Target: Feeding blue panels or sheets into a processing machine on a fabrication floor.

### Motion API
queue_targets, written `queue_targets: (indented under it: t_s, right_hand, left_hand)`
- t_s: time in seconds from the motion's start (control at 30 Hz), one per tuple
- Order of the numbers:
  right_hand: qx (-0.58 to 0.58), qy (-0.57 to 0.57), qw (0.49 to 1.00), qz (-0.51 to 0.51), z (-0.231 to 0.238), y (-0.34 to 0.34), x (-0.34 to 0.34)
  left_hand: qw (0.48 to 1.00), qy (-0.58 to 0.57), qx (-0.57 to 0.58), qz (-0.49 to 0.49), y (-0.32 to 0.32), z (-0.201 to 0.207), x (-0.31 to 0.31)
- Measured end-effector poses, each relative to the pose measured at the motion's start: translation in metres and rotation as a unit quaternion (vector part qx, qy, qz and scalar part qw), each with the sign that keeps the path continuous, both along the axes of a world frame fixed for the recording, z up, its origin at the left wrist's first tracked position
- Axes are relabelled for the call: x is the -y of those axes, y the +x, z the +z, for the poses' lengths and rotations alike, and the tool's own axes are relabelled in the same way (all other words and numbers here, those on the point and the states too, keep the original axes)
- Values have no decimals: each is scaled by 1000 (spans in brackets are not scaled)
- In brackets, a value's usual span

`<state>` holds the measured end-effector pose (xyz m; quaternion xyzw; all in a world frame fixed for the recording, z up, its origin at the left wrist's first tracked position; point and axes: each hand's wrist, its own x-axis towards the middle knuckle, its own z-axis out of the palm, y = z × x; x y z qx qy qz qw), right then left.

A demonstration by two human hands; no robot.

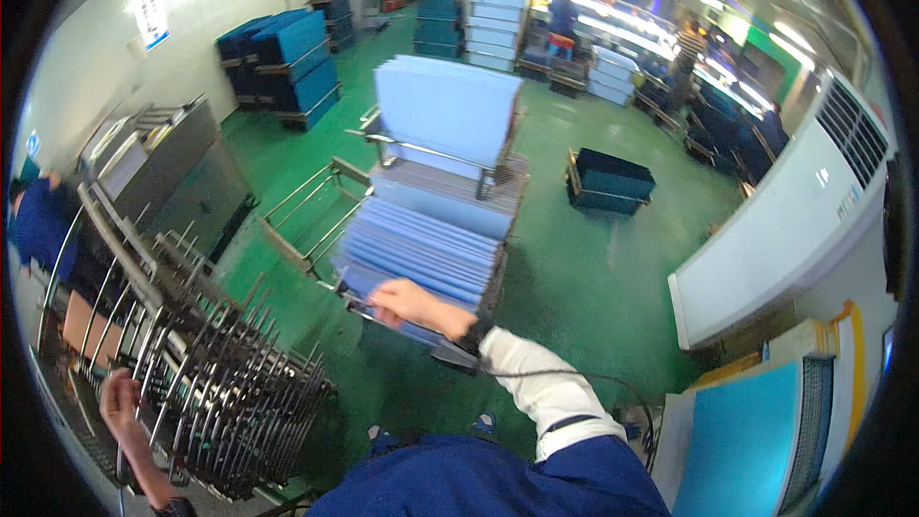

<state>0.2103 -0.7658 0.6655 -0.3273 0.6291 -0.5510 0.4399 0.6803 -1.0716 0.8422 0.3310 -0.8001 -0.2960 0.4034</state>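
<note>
In front of me my right hand reaches over the front edge of a metal rack of blue panels. Its fingers are bent down and closed at the rack's near left corner; whether they pinch a panel edge is hidden. The panels stand in a tight leaning row. At the lower left my left hand is beside the upright rods of a metal rod rack. Its fingers look partly curled, but blur hides whether they grip a rod. A black cable runs from a dark piece at my right wrist.
Behind the panel rack stands a stack of pale blue sheets. An empty metal frame adjoins it at left. A dark blue crate lies on the green floor. A white air conditioner stands at right, a person at far left.
</note>
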Motion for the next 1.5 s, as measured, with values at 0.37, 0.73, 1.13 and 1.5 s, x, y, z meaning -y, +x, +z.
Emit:
queue_targets:
  t_s: [0.37,0.73,1.13,1.5]
  right_hand:
    - [163,195,794,-552,-122,63,-498]
    - [249,161,647,-702,-149,233,-593]
    - [274,101,590,-753,-145,237,-669]
    - [238,118,548,-793,-123,152,-737]
  left_hand:
    - [897,132,207,-367,-319,-162,-252]
    - [571,119,313,-749,-513,-172,-512]
    - [524,110,324,-780,-650,-219,-613]
    - [589,314,360,-652,-754,-250,-682]
